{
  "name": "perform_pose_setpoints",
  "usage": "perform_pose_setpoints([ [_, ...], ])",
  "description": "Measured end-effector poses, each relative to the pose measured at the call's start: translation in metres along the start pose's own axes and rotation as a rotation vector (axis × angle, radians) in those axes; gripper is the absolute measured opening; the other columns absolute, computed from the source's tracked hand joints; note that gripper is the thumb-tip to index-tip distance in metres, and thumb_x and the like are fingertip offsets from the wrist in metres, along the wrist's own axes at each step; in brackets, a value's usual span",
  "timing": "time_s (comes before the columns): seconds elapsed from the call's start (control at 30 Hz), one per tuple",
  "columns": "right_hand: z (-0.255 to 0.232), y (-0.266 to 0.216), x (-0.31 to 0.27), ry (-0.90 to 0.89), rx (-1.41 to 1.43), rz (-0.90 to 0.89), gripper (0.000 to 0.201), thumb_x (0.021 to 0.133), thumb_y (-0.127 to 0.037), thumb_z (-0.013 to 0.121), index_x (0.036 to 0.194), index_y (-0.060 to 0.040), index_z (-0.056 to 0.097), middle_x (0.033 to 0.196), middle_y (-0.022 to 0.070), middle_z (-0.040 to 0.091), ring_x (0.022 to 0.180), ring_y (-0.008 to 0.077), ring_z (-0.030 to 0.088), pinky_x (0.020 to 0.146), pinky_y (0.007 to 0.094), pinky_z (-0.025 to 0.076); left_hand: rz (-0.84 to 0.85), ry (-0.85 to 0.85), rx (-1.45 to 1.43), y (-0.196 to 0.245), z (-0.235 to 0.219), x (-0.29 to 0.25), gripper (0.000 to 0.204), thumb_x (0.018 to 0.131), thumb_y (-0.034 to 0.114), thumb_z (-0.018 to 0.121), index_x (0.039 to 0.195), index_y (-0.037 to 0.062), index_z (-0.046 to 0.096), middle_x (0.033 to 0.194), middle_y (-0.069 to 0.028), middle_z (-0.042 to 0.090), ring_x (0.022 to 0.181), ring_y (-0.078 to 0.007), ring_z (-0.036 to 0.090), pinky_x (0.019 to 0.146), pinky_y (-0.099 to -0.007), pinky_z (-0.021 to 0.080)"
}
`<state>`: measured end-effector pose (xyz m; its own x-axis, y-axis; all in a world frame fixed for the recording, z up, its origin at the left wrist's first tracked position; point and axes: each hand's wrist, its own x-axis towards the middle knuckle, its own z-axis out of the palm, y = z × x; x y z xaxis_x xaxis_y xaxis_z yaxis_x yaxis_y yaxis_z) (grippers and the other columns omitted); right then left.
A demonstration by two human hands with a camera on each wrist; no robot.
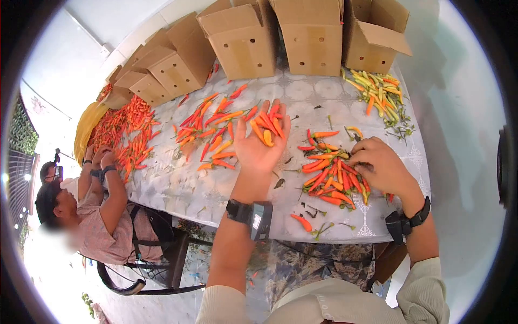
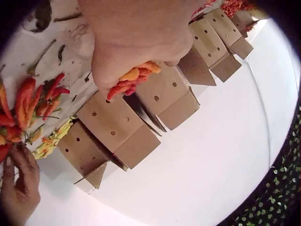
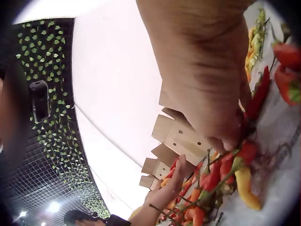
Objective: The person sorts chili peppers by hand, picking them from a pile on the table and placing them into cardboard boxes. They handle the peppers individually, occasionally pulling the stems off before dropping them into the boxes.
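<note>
My left hand (image 1: 258, 151) is raised palm up over the table (image 1: 178, 183), fingers fairly straight, with several orange and red chilies (image 1: 267, 127) lying across them. The left wrist view shows the same chilies (image 2: 131, 80) peeking out under that left hand (image 2: 136, 42). My right hand (image 1: 377, 164) rests knuckles up on a pile of red and orange chilies (image 1: 332, 175), its fingertips curled into the pile. In the right wrist view the fingers of the right hand (image 3: 207, 84) pinch at a red chili (image 3: 258, 94) above the stemmed chilies (image 3: 221, 174).
Perforated cardboard boxes (image 1: 313, 38) line the far edge. Yellow-green chilies (image 1: 380, 94) lie at the back right, a spread of red and orange ones (image 1: 216, 129) sits centre-left, and a big heap (image 1: 124, 129) is far left. Another person (image 1: 97, 216) sits at the left. A loose chili (image 1: 302, 222) lies near the front edge.
</note>
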<state>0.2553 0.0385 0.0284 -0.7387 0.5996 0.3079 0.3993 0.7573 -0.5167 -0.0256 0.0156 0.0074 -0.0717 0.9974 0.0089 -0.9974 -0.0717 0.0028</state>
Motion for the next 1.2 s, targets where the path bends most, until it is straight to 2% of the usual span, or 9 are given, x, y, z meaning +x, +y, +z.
perform_pose_setpoints([
  [0.13, 0.002, 0.010, -0.001, -0.022, -0.037, -0.014, 0.021, 0.071, 0.002, 0.062, 0.091, -0.0057, 0.065, 0.087, 0.0091, 0.060, 0.090, 0.0308, 0.053, 0.082, 0.0382, 0.044, 0.060, 0.052, -0.004, 0.007, -0.004, 0.003, 0.061, 0.094, 0.049, 0.036, 0.132, 0.0017, 0.039, 0.134, -0.0185, 0.042, 0.126, -0.0329, 0.039, 0.101, -0.0484, 0.036],
  [0.23, 0.007, 0.010, 0.001, 0.206, -0.065, 0.026, 0.021, 0.077, -0.001, 0.061, 0.098, -0.0054, 0.062, 0.086, 0.0080, 0.060, 0.086, 0.0257, 0.056, 0.078, 0.0352, 0.046, 0.087, 0.031, 0.045, 0.009, -0.007, 0.003, 0.060, 0.095, 0.048, 0.036, 0.130, 0.0003, 0.040, 0.132, -0.0192, 0.044, 0.124, -0.0342, 0.042, 0.101, -0.0492, 0.037],
  [0.33, 0.003, 0.007, 0.001, 0.395, 0.214, 0.336, 0.019, 0.084, -0.007, 0.060, 0.103, -0.0060, 0.059, 0.088, 0.0055, 0.061, 0.084, 0.0184, 0.059, 0.075, 0.0306, 0.048, 0.120, 0.080, -0.023, 0.007, -0.007, 0.005, 0.060, 0.095, 0.047, 0.036, 0.128, -0.0018, 0.042, 0.130, -0.0202, 0.046, 0.123, -0.0356, 0.044, 0.101, -0.0498, 0.037],
  [0.47, -0.004, 0.032, 0.000, 0.566, 0.759, 0.493, 0.017, 0.090, -0.015, 0.059, 0.104, -0.0062, 0.059, 0.091, 0.0026, 0.061, 0.084, 0.0126, 0.060, 0.072, 0.0262, 0.049, 0.077, 0.087, 0.007, 0.007, -0.010, 0.005, 0.064, 0.095, 0.049, 0.033, 0.132, -0.0027, 0.039, 0.134, -0.0213, 0.043, 0.125, -0.0369, 0.042, 0.103, -0.0496, 0.036],
  [0.57, -0.009, 0.041, 0.000, 0.634, 1.141, 0.664, 0.014, 0.090, -0.018, 0.061, 0.099, -0.0076, 0.059, 0.089, 0.0003, 0.061, 0.082, 0.0100, 0.059, 0.070, 0.0237, 0.049, 0.063, -0.005, 0.056, 0.008, -0.012, 0.005, 0.068, 0.097, 0.048, 0.027, 0.138, -0.0066, 0.027, 0.139, -0.0231, 0.036, 0.128, -0.0372, 0.038, 0.107, -0.0520, 0.032],
  [0.77, -0.005, 0.083, -0.007, 0.861, 1.275, 0.683, 0.020, 0.086, -0.016, 0.066, 0.098, -0.0038, 0.057, 0.096, 0.0068, 0.061, 0.087, 0.0156, 0.061, 0.076, 0.0259, 0.049, 0.078, -0.008, 0.027, 0.007, -0.011, 0.003, 0.065, 0.098, 0.046, 0.027, 0.139, -0.0049, 0.026, 0.141, -0.0218, 0.034, 0.129, -0.0361, 0.036, 0.106, -0.0516, 0.033],
  [0.87, -0.004, 0.096, -0.008, 0.854, 1.261, 0.676, 0.020, 0.086, -0.014, 0.066, 0.101, -0.0038, 0.057, 0.096, 0.0065, 0.061, 0.090, 0.0164, 0.061, 0.077, 0.0256, 0.048, 0.077, 0.069, -0.031, 0.007, -0.008, 0.004, 0.065, 0.095, 0.050, 0.030, 0.136, -0.0013, 0.034, 0.139, -0.0210, 0.039, 0.126, -0.0367, 0.041, 0.103, -0.0489, 0.035],
  [0.97, -0.002, 0.077, -0.005, 0.853, 1.258, 0.635, 0.021, 0.086, -0.013, 0.065, 0.103, -0.0032, 0.057, 0.097, 0.0064, 0.061, 0.090, 0.0161, 0.061, 0.076, 0.0255, 0.049, 0.048, 0.042, -0.025, 0.009, -0.011, 0.003, 0.065, 0.095, 0.050, 0.030, 0.137, -0.0010, 0.033, 0.139, -0.0210, 0.038, 0.126, -0.0364, 0.041, 0.103, -0.0491, 0.034],
  [1.2, -0.003, 0.076, -0.005, 0.843, 1.253, 0.635, 0.021, 0.089, -0.010, 0.061, 0.107, -0.0012, 0.056, 0.100, 0.0076, 0.061, 0.092, 0.0171, 0.061, 0.075, 0.0247, 0.050, 0.087, 0.070, -0.012, 0.008, -0.008, 0.003, 0.067, 0.095, 0.051, 0.029, 0.138, -0.0002, 0.032, 0.140, -0.0200, 0.039, 0.128, -0.0356, 0.040, 0.104, -0.0499, 0.032],
])
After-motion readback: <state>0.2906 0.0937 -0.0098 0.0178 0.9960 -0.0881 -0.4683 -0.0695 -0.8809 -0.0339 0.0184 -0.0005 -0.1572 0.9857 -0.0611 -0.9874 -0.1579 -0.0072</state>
